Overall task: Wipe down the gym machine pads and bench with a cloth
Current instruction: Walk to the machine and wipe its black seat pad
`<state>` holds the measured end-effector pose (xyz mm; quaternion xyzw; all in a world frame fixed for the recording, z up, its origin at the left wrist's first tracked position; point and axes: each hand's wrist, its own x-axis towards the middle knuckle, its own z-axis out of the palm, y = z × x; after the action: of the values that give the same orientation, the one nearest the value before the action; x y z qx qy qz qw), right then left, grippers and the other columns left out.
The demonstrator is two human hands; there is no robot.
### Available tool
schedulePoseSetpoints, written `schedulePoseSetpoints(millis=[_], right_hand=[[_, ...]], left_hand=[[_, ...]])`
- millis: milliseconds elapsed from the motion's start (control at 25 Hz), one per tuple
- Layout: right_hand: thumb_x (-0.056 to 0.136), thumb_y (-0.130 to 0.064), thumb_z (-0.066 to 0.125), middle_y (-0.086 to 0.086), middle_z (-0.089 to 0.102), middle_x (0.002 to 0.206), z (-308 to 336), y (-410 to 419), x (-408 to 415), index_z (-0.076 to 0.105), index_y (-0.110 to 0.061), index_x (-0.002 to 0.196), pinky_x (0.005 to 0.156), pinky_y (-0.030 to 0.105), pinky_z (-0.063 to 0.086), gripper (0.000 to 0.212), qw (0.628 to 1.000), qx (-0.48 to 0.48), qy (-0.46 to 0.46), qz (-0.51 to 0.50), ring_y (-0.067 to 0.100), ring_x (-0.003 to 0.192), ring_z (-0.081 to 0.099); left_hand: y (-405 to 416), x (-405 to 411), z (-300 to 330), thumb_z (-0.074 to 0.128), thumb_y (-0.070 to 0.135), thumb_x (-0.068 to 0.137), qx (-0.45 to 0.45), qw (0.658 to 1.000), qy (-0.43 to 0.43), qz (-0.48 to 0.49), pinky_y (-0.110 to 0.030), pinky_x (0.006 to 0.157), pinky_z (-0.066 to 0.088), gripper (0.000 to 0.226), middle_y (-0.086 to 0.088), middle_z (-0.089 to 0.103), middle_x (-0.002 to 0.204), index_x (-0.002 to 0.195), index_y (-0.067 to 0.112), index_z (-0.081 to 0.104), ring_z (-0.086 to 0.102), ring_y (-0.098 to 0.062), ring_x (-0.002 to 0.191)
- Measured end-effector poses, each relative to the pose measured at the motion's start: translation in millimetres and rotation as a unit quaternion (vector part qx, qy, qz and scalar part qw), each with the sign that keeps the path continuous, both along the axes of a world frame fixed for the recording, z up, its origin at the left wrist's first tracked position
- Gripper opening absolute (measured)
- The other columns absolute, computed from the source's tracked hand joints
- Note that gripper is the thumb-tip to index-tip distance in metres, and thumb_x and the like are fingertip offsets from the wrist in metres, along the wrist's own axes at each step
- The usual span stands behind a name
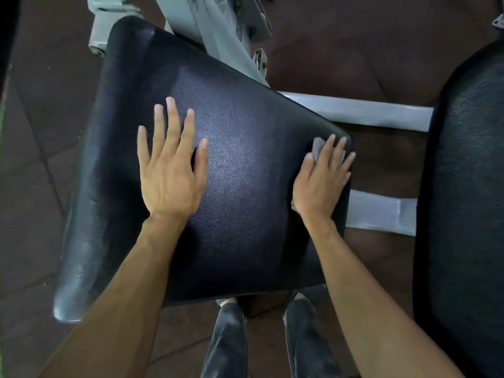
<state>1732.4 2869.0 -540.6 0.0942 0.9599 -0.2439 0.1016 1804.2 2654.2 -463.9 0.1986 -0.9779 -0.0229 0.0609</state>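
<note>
A wide black padded seat (pixel 240 148) of the gym machine fills the middle of the view. My left hand (pixel 170 170) lies flat on its left-centre, fingers spread, holding nothing. My right hand (pixel 323 181) presses a small grey cloth (pixel 317 148) against the pad's right edge near the far corner. Most of the cloth is hidden under my palm; one bit shows past my fingertips and a sliver by my wrist. A second black pad (pixel 463 200) runs down the right side of the view.
Grey metal frame bars (pixel 362 111) join the two pads, and more grey frame (pixel 218 31) rises at the top. The floor (pixel 32 148) is dark brown tile. My legs in dark trousers (pixel 229 342) stand below the seat's near edge.
</note>
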Motion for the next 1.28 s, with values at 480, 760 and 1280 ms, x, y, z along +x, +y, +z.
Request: schedulePoseSetpoints(millis=[480,760,1280], right_hand=[[0.103,-0.047,0.022,-0.002,-0.002,0.168,11,19,86,0.005,-0.026,0.158,0.122,0.058,0.014,0.062,0.977,0.0,0.008,0.215,0.027,0.155,-0.005],[0.093,-0.071,0.023,0.001,-0.02,0.165,11,33,100,-0.012,-0.023,0.157,0.119,0.059,-0.007,0.087,0.985,0.029,-0.046,0.166,0.027,0.152,-0.02],[0.108,-0.027,0.032,-0.001,0.013,0.166,36,47,107,0.017,-0.015,0.157,0.125,0.028,0.013,0.052,0.962,-0.261,-0.058,0.061,0.013,0.154,0.004]], left_hand=[[34,-11,-13,0.023,0.046,0.106,-0.012,0.997,-0.049,-0.062,-0.05,0.125,0.008,0.056,-0.007,0.016,0.166,0.155,0.018,0.028,0.008,-0.025,0.155],[38,-14,-12,0.019,0.048,0.106,-0.011,0.995,-0.084,-0.05,-0.049,0.125,0.004,0.058,-0.005,0.01,0.167,0.157,0.02,0.021,0.002,-0.023,0.155],[140,78,15,0.018,0.039,0.104,0.141,0.967,-0.163,-0.136,-0.047,0.125,0.01,0.056,-0.006,0.026,0.162,0.153,0.016,0.034,0.013,-0.021,0.153]])
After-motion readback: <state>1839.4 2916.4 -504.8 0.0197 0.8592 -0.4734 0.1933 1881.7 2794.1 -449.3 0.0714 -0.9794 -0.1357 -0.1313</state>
